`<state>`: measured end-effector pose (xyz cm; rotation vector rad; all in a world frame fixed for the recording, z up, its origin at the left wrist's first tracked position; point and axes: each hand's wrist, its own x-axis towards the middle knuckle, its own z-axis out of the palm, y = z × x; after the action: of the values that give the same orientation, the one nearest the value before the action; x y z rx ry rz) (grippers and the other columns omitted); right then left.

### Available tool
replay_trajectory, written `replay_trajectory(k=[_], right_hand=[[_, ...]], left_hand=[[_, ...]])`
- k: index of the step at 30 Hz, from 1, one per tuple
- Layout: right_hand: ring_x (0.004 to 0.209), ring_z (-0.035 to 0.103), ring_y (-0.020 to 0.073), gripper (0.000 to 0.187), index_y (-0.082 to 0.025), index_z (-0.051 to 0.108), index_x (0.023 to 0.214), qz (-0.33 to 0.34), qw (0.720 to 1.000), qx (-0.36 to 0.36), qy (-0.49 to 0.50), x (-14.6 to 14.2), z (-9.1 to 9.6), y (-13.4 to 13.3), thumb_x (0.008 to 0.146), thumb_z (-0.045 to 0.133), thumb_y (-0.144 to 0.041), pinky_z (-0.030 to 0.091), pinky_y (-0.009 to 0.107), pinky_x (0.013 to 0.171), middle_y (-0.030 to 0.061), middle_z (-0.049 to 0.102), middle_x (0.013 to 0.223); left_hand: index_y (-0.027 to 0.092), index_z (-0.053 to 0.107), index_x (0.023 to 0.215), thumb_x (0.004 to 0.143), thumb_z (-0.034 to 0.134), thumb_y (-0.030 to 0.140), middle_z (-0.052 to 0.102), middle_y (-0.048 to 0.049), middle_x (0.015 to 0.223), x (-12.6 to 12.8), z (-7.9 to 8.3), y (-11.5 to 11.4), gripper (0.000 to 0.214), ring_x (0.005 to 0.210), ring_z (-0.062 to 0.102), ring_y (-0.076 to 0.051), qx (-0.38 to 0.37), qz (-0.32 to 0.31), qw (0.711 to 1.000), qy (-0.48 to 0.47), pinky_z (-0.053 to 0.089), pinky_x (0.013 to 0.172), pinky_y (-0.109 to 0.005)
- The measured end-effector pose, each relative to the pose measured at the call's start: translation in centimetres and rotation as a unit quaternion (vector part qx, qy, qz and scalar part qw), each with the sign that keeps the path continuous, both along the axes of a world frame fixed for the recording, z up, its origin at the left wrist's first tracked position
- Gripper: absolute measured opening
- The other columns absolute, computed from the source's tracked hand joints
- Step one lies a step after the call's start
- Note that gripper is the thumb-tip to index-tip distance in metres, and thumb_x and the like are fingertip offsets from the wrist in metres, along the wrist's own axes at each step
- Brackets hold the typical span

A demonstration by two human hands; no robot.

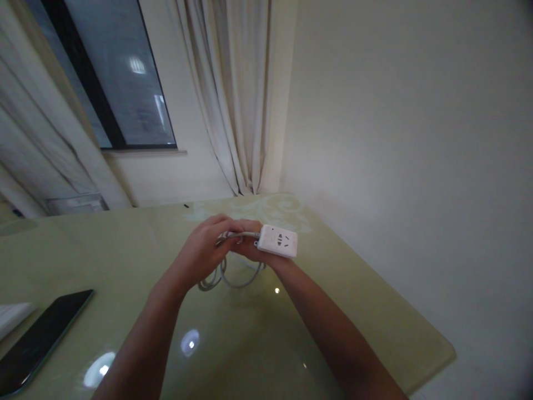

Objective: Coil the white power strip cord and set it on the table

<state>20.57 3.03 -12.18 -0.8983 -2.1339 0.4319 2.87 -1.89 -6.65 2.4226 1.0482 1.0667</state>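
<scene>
A small white power socket block (277, 241) is held above the glossy green table (366, 311), its outlet face turned up. My right hand (255, 250) is under it, fingers closed on the block. My left hand (207, 250) is closed on the grey-white cable (233, 278) just left of the block. The cable hangs below both hands in loose loops that reach the table top.
A dark phone or tablet (39, 339) lies flat at the table's left, next to a white object (10, 316) at the frame edge. Cream curtains (233, 94) and a window (112, 72) stand behind the table. A bare wall runs along the right.
</scene>
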Motion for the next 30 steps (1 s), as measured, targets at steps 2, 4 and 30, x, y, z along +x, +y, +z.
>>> replay_trajectory(k=[2,4,30], right_hand=[[0.085,0.070,0.0204,0.014,-0.020,0.075,0.090,0.009,1.000,-0.011,0.018,0.7,0.2,0.2,0.080,0.080,-0.028,0.048,0.029,0.076,0.0033,0.076,0.092],[0.079,0.068,0.0182,0.015,-0.019,0.073,0.087,-0.001,0.998,-0.040,0.056,1.5,0.3,0.5,0.077,0.080,-0.027,0.047,0.028,0.074,0.0013,0.075,0.086],[0.074,0.065,0.0158,0.038,-0.021,0.073,0.090,0.036,0.907,-0.141,0.395,0.5,2.8,-1.2,0.067,0.093,-0.043,0.056,0.028,0.068,0.0011,0.071,0.085]], left_hand=[[0.024,0.078,0.098,0.093,0.066,0.037,0.078,-0.0061,0.102,-0.3,0.0,0.1,0.018,0.098,0.070,-0.025,-0.020,-0.006,1.000,-0.011,0.052,0.093,-0.036],[0.024,0.078,0.097,0.092,0.069,0.042,0.079,-0.0047,0.097,-1.2,0.0,0.2,0.020,0.092,0.070,-0.024,-0.054,-0.007,0.998,-0.020,0.053,0.090,-0.035],[0.019,0.076,0.092,0.091,0.064,0.055,0.078,-0.0110,0.093,0.3,-4.6,2.8,0.038,0.091,0.073,-0.027,-0.216,-0.061,0.970,-0.095,0.058,0.085,-0.040]])
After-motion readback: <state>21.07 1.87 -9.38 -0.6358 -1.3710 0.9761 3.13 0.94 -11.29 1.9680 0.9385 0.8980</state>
